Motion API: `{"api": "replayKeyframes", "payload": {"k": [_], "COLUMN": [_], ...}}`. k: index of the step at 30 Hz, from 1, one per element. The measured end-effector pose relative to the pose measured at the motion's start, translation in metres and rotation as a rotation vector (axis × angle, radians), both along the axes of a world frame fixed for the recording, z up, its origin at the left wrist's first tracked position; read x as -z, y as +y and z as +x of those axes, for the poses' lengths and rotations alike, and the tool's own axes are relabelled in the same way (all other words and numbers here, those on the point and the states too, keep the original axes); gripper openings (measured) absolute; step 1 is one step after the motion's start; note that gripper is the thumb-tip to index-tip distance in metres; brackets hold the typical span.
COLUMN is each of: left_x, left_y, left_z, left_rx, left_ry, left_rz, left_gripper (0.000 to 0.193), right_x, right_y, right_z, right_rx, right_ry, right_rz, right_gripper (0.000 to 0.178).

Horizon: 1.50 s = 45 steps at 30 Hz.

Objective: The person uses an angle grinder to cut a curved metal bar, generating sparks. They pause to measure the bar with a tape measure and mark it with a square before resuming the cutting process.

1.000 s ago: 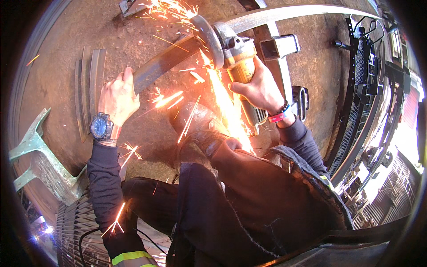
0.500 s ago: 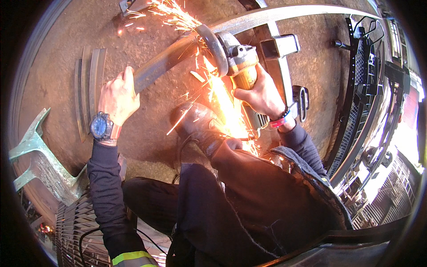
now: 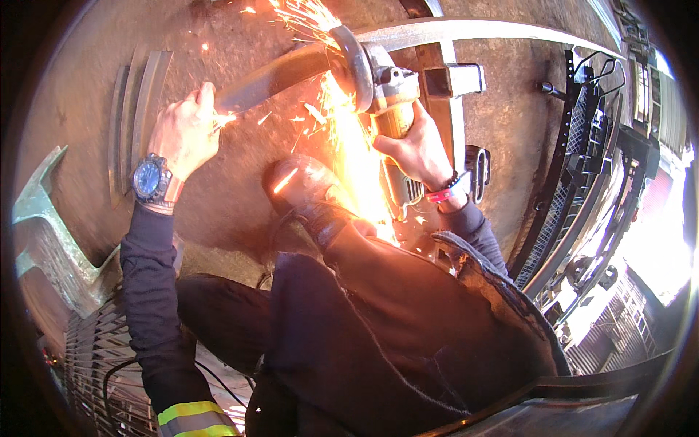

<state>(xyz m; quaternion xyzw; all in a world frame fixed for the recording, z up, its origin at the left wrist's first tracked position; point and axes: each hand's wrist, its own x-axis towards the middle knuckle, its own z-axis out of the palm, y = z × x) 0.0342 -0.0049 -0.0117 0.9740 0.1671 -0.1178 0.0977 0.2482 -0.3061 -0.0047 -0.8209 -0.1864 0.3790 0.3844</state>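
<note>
Left hand (image 3: 182, 135) shifted up-left in view, back upward, gripping bar (image 3: 280, 79); right hand (image 3: 422, 153) wrapped around grinder (image 3: 394, 95).

Spark stream (image 3: 353, 156) brightest near centre, burned out to yellow-white; orange glow cast on boot (image 3: 309, 182) and brown cloth (image 3: 408, 291). Strong white light at right edge, blown out, detail lost. Hard white glare along far stretch of metal bar (image 3: 495, 30). Floor (image 3: 240, 167) mid-bright, streaky blur toward left; flat strips (image 3: 151, 95) soft. Dark cloth (image 3: 306, 342) near black. Fisheye bends edges; corners black.
</note>
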Motion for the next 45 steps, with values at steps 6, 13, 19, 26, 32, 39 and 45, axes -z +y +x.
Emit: {"api": "replayKeyframes", "payload": {"k": [6,13,19,26,32,39,45], "left_x": [0.003,-0.001,-0.002,-0.002,-0.002,-0.002,0.005], "left_y": [0.001,-0.003,-0.002,-0.004,-0.006,-0.005,-0.001], "left_z": [0.000,0.000,-0.002,0.000,-0.002,0.000,-0.003], "left_rx": [0.002,-0.016,0.015,-0.002,0.000,0.008,-0.005], "left_ry": [-0.004,0.037,-0.019,0.008,-0.022,-0.033,-0.086], "left_rz": [-0.012,-0.003,0.021,0.011,0.037,0.028,-0.052], "left_gripper": [0.063,0.061,0.061,0.060,0.058,0.056,0.055], "right_x": [-0.006,-0.010,-0.007,0.002,-0.007,-0.003,-0.001], "right_y": [0.000,0.004,0.007,-0.001,0.011,0.004,0.005], "right_z": [-0.001,-0.004,0.000,-0.005,0.002,-0.001,-0.003], "right_rx": [-0.027,-0.040,-0.054,-0.026,-0.050,-0.039,-0.026], "right_ry": [-0.050,-0.088,-0.126,-0.096,-0.116,-0.085,-0.090], "right_rz": [-0.107,-0.040,-0.057,-0.033,-0.043,-0.046,-0.037], "right_gripper": [0.064,0.065,0.067,0.066,0.067,0.065,0.065]}}
